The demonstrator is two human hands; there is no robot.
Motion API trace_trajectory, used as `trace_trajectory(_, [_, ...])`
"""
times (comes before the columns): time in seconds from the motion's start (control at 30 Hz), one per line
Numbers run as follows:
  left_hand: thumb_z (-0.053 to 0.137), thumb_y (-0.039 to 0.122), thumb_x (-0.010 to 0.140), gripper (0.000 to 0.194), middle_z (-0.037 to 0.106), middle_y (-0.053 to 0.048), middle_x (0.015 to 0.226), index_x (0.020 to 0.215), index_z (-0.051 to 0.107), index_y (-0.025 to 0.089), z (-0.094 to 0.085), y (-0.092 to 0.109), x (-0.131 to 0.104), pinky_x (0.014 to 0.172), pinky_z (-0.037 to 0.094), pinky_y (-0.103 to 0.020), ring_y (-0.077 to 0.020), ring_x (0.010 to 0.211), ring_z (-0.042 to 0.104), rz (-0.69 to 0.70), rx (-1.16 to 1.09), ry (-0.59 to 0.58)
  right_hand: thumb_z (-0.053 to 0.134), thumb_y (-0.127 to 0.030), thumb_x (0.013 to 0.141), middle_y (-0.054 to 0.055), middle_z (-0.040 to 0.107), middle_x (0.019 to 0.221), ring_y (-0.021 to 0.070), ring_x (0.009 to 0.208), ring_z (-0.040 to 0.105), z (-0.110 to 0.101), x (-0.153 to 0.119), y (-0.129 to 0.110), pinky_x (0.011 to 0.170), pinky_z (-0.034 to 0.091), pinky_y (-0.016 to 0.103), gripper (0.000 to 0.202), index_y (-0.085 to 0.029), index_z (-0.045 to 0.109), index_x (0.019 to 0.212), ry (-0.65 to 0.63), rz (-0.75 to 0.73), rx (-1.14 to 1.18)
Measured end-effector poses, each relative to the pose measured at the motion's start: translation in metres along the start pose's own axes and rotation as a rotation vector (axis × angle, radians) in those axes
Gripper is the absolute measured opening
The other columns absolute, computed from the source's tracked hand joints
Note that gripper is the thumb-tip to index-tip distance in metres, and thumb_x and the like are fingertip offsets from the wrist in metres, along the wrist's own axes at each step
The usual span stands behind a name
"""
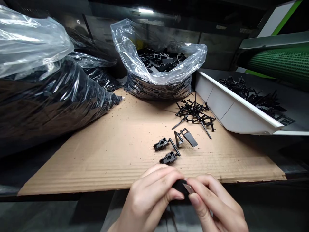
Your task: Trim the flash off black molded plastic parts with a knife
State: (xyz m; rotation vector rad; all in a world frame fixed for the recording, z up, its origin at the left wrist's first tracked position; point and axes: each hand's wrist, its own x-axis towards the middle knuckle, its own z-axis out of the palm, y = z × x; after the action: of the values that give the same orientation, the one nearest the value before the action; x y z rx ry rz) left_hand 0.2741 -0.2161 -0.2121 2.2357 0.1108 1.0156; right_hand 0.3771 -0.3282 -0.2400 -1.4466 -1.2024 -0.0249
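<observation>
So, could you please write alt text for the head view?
The left hand pinches a black part; the right hand holds a small blade to it. Beyond lie cardboard with black pieces, filled plastic bags and a white tray.

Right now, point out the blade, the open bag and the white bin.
Blade [189, 188]: head view, flat of the exposed metal.
Open bag [166, 78]: head view, front of the clear rim.
White bin [218, 103]: head view, outer side wall.

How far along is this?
Likely done: some trimming, judging by the tangle of runners. In hand: left hand grips a black part, right hand holds a small blade at it. Likely remaining: two blocks on the cardboard, seemingly on their runner. Unclear whether bag and bin hold finished parts.
</observation>
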Motion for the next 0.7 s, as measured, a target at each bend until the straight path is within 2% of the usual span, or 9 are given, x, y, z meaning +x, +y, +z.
trace_trajectory(0.2, [0.049, 0.019, 0.086, 0.014, 0.065, -0.007, 0.091, 0.093, 0.059, 0.013, 0.001, -0.002, -0.004, 0.078, 0.046, -0.020, -0.0147, 0.086, 0.060, -0.006, -0.004, 0.008, 0.053, -0.009, 0.077, 0.006, 0.055, 0.075, 0.0150, 0.067, 0.053, -0.002, 0.003, 0.004, 0.054, 0.044, 0.025, 0.025, -0.017, 0.063, 0.098, -0.001, -0.050, -0.089])
trace_trajectory(0.3, [0.050, 0.017, 0.085, 0.013, 0.066, -0.006, 0.089, 0.094, 0.059, 0.012, 0.002, 0.000, -0.003, 0.079, 0.046, -0.021, -0.0150, 0.085, 0.061, 0.004, -0.046, -0.026, 0.053, -0.008, 0.076, 0.006, 0.056, 0.076, 0.0146, 0.068, 0.056, -0.009, 0.009, 0.007, 0.057, 0.047, 0.024, 0.026, -0.015, 0.063, 0.099, -0.069, -0.072, -0.204])
trace_trajectory(0.4, [0.050, 0.016, 0.085, 0.014, 0.067, -0.007, 0.088, 0.097, 0.058, 0.013, 0.002, 0.000, -0.003, 0.076, 0.048, -0.024, -0.0172, 0.084, 0.062, 0.000, -0.065, -0.028, 0.052, -0.007, 0.077, 0.005, 0.057, 0.076, 0.0133, 0.068, 0.058, -0.014, 0.011, 0.006, 0.058, 0.048, 0.022, 0.026, -0.015, 0.062, 0.100, -0.143, -0.031, -0.174])
trace_trajectory(0.53, [0.049, 0.016, 0.085, 0.014, 0.066, -0.009, 0.088, 0.096, 0.058, 0.013, 0.001, -0.002, -0.005, 0.072, 0.050, -0.025, -0.0187, 0.085, 0.061, -0.006, -0.048, -0.013, 0.052, -0.012, 0.079, 0.004, 0.056, 0.072, 0.0139, 0.066, 0.055, -0.008, 0.004, 0.002, 0.054, 0.044, 0.023, 0.023, -0.020, 0.062, 0.098, -0.056, 0.012, -0.040])
trace_trajectory(0.7, [0.048, 0.017, 0.086, 0.013, 0.066, -0.008, 0.088, 0.093, 0.059, 0.014, 0.002, -0.003, -0.005, 0.072, 0.050, -0.025, -0.0183, 0.085, 0.061, 0.001, -0.037, -0.019, 0.054, -0.013, 0.078, 0.005, 0.056, 0.072, 0.0151, 0.065, 0.052, 0.001, -0.004, 0.001, 0.053, 0.041, 0.025, 0.024, -0.021, 0.063, 0.099, 0.014, -0.008, -0.022])
